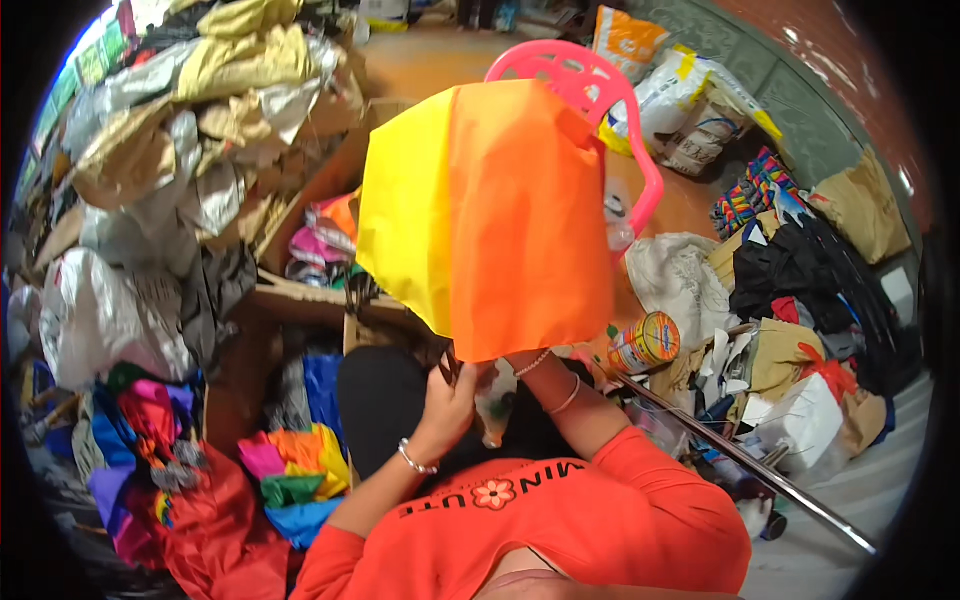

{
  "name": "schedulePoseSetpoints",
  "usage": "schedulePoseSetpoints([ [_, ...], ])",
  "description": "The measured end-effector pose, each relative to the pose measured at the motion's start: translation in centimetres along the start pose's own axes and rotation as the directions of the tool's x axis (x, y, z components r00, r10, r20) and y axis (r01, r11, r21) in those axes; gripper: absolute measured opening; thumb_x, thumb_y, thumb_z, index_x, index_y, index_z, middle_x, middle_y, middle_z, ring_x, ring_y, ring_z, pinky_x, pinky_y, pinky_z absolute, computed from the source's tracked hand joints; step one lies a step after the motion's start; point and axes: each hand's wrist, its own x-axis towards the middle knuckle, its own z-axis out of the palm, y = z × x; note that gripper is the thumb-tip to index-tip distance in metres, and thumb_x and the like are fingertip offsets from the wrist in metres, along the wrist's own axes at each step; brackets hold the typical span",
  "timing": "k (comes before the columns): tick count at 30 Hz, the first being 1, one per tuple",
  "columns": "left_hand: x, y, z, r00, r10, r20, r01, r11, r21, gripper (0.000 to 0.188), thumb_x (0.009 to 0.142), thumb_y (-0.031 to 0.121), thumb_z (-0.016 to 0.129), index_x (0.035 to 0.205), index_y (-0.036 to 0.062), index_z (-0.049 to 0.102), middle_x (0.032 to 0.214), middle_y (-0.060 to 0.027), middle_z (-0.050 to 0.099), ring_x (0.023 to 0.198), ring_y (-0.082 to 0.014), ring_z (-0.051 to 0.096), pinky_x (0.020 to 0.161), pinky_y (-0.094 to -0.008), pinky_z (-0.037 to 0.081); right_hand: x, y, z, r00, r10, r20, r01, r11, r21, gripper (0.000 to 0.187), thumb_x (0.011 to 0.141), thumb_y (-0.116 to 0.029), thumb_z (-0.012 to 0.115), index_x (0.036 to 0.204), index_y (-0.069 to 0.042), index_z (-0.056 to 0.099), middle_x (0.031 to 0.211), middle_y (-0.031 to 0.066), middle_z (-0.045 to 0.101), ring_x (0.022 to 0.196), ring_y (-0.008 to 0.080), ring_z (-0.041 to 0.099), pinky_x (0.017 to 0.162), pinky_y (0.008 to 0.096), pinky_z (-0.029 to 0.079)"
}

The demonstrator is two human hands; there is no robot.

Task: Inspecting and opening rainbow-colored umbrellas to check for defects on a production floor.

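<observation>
A large piece of yellow and orange cloth (530, 220), with a seam between its two colours, stands raised in front of me over my lap. My left hand (450, 398) is closed just below its lower edge, fingers pinched together at a small dark thing (452, 368) that I cannot make out. My right hand (524, 364) reaches up under the orange part; its fingers are hidden by the cloth. Between my wrists a clear plastic piece (494, 405) lies against my dark trousers.
Multicoloured cloth (300, 465) and red cloth (225, 525) are heaped at left, by cardboard boxes (310, 292). Bags and paper (200, 150) pile up behind. A pink plastic chair (650, 180) stands beyond. At right are a tin (645, 343), a metal pole (755, 465) and black cloth (800, 270).
</observation>
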Motion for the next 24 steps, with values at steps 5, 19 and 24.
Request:
schedulePoseSetpoints([
  [5, -1.3, -2.7, 1.7, 0.991, 0.135, 0.008, -0.135, 0.988, 0.078, 0.035, 0.091, 0.015, 0.046, 0.123, 0.0020, 0.045, 0.092, -0.0080, 0.061, 0.072, -0.0119, 0.056, 0.061, -0.0206, 0.045, 8.2, -2.8, 3.8, 0.973, -0.129, 0.189, 0.198, 0.889, -0.413, 0.040, 0.095, -0.028, 0.043, 0.130, -0.009, 0.042, 0.130, 0.0058, 0.048, 0.118, 0.0211, 0.045, 0.100, 0.0345, 0.038],
  [19, 1.1, 2.2, 4.0, 0.881, 0.347, 0.322, -0.370, 0.929, 0.009, 0.046, 0.075, 0.000, 0.065, 0.117, 0.0033, 0.045, 0.081, -0.0051, 0.059, 0.061, -0.0108, 0.053, 0.057, -0.0210, 0.044, 19.4, -4.1, 18.5, 0.938, -0.337, -0.082, 0.176, 0.665, -0.726, 0.003, 0.088, -0.017, 0.050, 0.091, -0.016, 0.050, 0.092, 0.0193, 0.063, 0.074, 0.0326, 0.063, 0.060, 0.0519, 0.052],
  [24, 2.0, 5.0, 4.5, 0.911, 0.274, 0.309, -0.252, 0.962, -0.107, 0.042, 0.075, 0.000, 0.065, 0.112, 0.0051, 0.045, 0.079, -0.0043, 0.059, 0.059, -0.0096, 0.054, 0.055, -0.0201, 0.043, 18.2, -3.6, 17.2, 0.951, -0.285, -0.118, 0.108, 0.667, -0.737, 0.020, 0.086, -0.013, 0.052, 0.088, -0.023, 0.036, 0.084, 0.0090, 0.058, 0.059, 0.0244, 0.058, 0.043, 0.0356, 0.044],
])
